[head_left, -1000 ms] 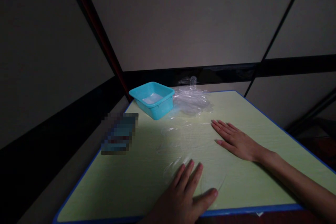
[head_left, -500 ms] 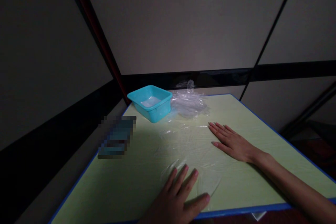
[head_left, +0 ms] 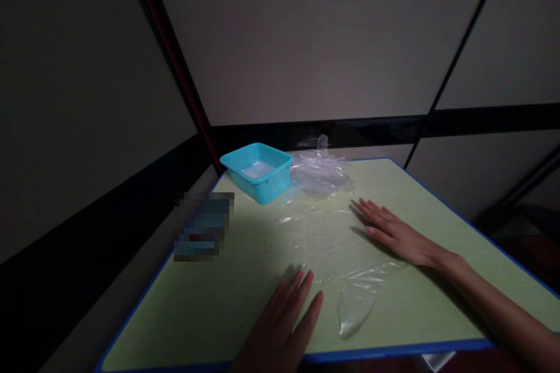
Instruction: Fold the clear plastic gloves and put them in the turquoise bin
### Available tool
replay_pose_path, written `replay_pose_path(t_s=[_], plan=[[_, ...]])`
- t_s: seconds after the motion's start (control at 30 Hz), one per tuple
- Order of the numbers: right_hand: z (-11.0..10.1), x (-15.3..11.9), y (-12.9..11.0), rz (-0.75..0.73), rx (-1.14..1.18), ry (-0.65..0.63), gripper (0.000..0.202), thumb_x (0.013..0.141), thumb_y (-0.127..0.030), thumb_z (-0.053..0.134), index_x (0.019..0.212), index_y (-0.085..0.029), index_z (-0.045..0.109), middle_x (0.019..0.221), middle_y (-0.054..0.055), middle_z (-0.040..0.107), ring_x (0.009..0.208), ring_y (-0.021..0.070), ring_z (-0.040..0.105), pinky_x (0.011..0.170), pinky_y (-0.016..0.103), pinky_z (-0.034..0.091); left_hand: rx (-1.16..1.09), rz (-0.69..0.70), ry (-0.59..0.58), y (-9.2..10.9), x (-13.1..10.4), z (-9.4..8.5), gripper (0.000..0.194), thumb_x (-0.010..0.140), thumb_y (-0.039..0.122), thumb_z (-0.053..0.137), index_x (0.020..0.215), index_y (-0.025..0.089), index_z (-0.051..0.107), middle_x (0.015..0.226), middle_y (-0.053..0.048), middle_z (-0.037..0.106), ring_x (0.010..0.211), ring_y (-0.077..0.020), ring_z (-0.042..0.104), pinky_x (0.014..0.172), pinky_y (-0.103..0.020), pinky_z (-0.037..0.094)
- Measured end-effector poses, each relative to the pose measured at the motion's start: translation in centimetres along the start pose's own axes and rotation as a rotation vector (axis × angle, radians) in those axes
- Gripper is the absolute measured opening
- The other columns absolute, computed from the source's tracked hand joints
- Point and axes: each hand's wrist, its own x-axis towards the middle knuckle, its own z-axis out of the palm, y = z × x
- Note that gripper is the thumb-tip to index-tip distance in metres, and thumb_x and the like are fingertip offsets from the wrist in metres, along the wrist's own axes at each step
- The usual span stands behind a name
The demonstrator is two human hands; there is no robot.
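I'm holding the fingers of my left hand point(head_left: 282, 320) and right hand point(head_left: 398, 236) nearly together, thumbs angling away. Between my hands, a thin clear plastic sheet point(head_left: 357, 303) is lying on the table point(head_left: 210, 315), showing creases. Beyond, crumpled plastic point(head_left: 321, 173) is sitting beside a turquoise basin point(head_left: 272, 186).

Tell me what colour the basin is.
The basin is turquoise blue, best seen in the head view.

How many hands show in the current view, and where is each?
2: the left hand by the near edge of the table, and the right hand farther forward, toward its right side, with clear plastic spread between them.
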Motion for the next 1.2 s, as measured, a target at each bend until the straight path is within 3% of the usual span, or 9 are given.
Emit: replay_pose_path(t_s=[0.07,0.17,0.27,0.47,0.73,1.03,1.2], plan=[[-0.4,0.3,-1.0,0.004,0.011,0.021,0.057,0.088,-0.049,0.023,0.137,-0.022,0.011,0.141,0.004,0.015,0.128,0.0225,0.011,0.104,0.048,0.015,-0.050,-0.100,-0.025,0.5,1.4,-0.5,0.071,0.080,0.044,0.044,0.135,0.009,0.015,0.139,-0.017,0.021,0.127,-0.0292,0.019,0.094,-0.043,0.036],[-0.5,1.0,-3.4,-0.069,0.019,0.030,0.055,0.089,-0.046,0.024,0.137,-0.020,0.013,0.141,0.005,0.016,0.129,0.0215,0.012,0.105,0.046,0.015,-0.054,-0.291,-0.097,1.6,4.1,-1.3,0.070,0.081,0.039,0.044,0.134,0.004,0.016,0.140,-0.020,0.017,0.128,-0.0292,0.018,0.095,-0.043,0.036],[0.0,2.0,-6.5,-0.206,0.035,0.006,0.054,0.090,-0.042,0.025,0.137,-0.018,0.013,0.141,0.006,0.016,0.129,0.0209,0.012,0.105,0.043,0.018,-0.019,-0.420,-0.088,2.0,5.8,-1.0,0.067,0.081,0.044,0.042,0.129,-0.001,0.026,0.137,-0.024,0.022,0.126,-0.0315,0.020,0.096,-0.045,0.034],[1.7,3.3,-9.9,-0.321,0.028,-0.103,0.053,0.091,-0.036,0.025,0.137,-0.014,0.012,0.142,0.007,0.012,0.130,0.0171,0.009,0.107,0.037,0.015,0.112,-0.541,-0.002,0.9,5.4,1.3,0.068,0.081,0.048,0.040,0.125,-0.004,0.031,0.133,-0.027,0.027,0.124,-0.0327,0.025,0.096,-0.047,0.034],[3.0,3.2,-9.6,-0.331,0.062,-0.106,0.053,0.091,-0.037,0.026,0.137,-0.017,0.010,0.142,0.006,0.011,0.130,0.0185,0.009,0.107,0.037,0.015,0.230,-0.496,-0.018,0.1,4.6,1.7,0.069,0.083,0.054,0.031,0.125,0.000,0.035,0.133,-0.023,0.032,0.123,-0.0304,0.029,0.096,-0.043,0.035],[3.3,2.9,-9.2,-0.311,-0.004,-0.084,0.055,0.090,-0.041,0.025,0.137,-0.016,0.011,0.142,0.007,0.013,0.129,0.0195,0.009,0.106,0.039,0.017,0.225,-0.535,-0.042,0.2,4.7,1.3,0.072,0.080,0.060,0.030,0.125,0.003,0.039,0.134,-0.019,0.033,0.122,-0.0344,0.029,0.094,-0.047,0.035],[3.2,2.9,-7.5,-0.221,-0.029,-0.068,0.056,0.090,-0.045,0.023,0.137,-0.015,0.014,0.141,0.007,0.016,0.129,0.0191,0.012,0.106,0.039,0.018,0.189,-0.558,-0.091,0.2,4.8,1.1,0.074,0.080,0.061,0.030,0.126,0.003,0.038,0.136,-0.019,0.029,0.124,-0.0355,0.025,0.095,-0.047,0.033]])
